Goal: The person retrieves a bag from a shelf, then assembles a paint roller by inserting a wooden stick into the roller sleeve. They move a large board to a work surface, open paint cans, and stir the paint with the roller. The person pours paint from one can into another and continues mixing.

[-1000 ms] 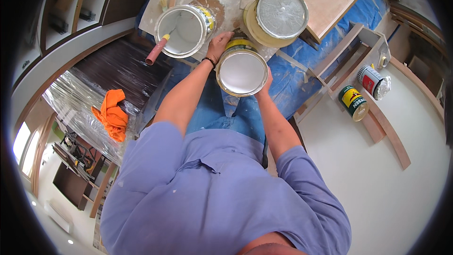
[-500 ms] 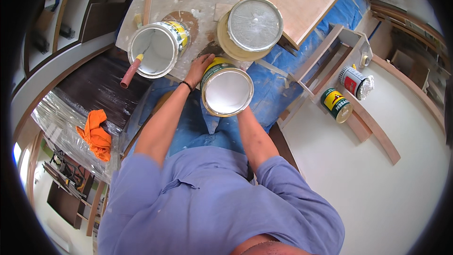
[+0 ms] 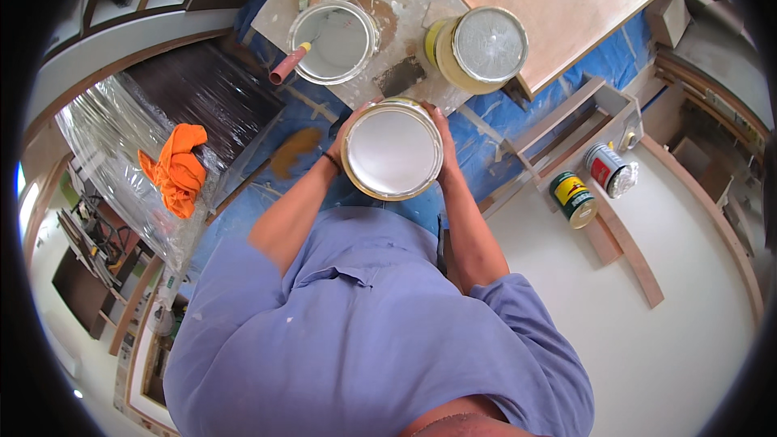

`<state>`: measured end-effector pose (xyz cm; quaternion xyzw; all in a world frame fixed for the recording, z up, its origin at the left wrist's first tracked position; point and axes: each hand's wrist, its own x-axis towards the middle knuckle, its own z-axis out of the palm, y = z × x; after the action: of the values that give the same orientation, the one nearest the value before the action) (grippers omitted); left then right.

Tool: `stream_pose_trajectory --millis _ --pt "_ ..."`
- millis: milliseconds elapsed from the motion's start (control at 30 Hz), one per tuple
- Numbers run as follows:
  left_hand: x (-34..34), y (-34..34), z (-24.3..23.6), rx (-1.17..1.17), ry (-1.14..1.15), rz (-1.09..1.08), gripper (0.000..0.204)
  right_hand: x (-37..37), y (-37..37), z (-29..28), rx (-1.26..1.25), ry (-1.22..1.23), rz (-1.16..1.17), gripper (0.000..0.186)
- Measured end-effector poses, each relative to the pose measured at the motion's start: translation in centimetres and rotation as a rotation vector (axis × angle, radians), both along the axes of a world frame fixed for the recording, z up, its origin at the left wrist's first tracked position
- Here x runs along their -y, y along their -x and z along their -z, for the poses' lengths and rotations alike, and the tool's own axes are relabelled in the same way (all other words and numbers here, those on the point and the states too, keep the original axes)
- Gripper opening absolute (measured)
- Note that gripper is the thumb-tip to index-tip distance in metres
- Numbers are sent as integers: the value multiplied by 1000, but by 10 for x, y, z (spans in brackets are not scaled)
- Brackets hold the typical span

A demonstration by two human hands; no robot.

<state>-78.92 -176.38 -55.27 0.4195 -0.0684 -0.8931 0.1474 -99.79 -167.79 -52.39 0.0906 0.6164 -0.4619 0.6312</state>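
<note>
Between my two hands is a paint can (image 3: 393,150) with a metal rim, held close to my body. Its round opening shows a smooth, pale white surface. My left hand (image 3: 348,131), a dark bracelet at its wrist, grips the can's left side. From the right side my right hand (image 3: 443,139) presses on it; parts of both hands' fingers are hidden behind the can. Beyond it, on a paint-stained board (image 3: 394,16), stand an open can with white inside (image 3: 333,47) and a brush with a reddish handle (image 3: 290,63) across its rim, and a yellowish bucket with a grey top (image 3: 489,47).
An orange cloth (image 3: 180,170) lies on plastic-wrapped dark furniture at the left. At the right, a green-and-yellow can (image 3: 573,198) and a foil-topped can (image 3: 609,168) rest by wooden strips on a white panel (image 3: 566,307). Blue sheeting (image 3: 477,133) covers the floor; a wooden panel (image 3: 550,0) lies ahead.
Both hands have drawn the can off the board's near edge toward me. It has gone from tilted, label showing, to facing straight up. The view has shifted.
</note>
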Motion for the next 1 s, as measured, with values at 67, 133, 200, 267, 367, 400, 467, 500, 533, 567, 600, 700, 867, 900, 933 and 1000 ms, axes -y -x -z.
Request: stream_pose_trajectory --millis 67,133,200,267,367,400,467,500,533,567,600,700,867,900,933,1000 --pt "-12 -20 -6 -14 56 -24 60 2 -2 2 39 94 -74 62" --pt "-15 -30 -12 5 35 -79 61 20 -4 -8 122 94 -146 62" --pt "-17 -31 -19 46 -26 -142 62 35 -5 -17 58 44 -226 60" --pt "-9 -30 -26 89 -87 -199 63 51 -5 -19 12 25 -284 58" --pt "-3 -29 -27 161 -134 -183 64 77 -2 -34 -21 -73 -396 55" --pt "-4 -29 -25 191 -125 -131 65 82 -1 -36 -22 -84 -420 55" --pt "-2 -30 -19 211 -106 -15 72 92 1 -41 -24 -105 -460 56" --pt "1 -32 -22 176 -133 3 73 97 2 -43 -35 -126 -493 56" --pt "5 -34 -25 141 -159 23 74 102 3 -47 -45 -147 -524 57" --pt "7 -35 -21 104 -171 44 75 106 4 -49 -55 -168 -552 58" --pt "10 -37 -18 68 -182 66 77 108 6 -46 -66 -183 -553 59" --pt "17 -41 -21 -24 -188 127 81 110 8 -41 -90 -229 -543 61" --pt "28 -42 -30 -41 -307 180 83 129 -5 -86 -99 -241 -524 63" --pt "30 -42 -31 -50 -313 197 83 127 -4 -83 -83 -239 -513 63" --pt "33 -42 -33 -59 -318 214 83 122 -2 -76 -67 -238 -503 63" --pt "37 -44 -34 -70 -328 247 85 123 -3 -78 -56 -255 -494 63"
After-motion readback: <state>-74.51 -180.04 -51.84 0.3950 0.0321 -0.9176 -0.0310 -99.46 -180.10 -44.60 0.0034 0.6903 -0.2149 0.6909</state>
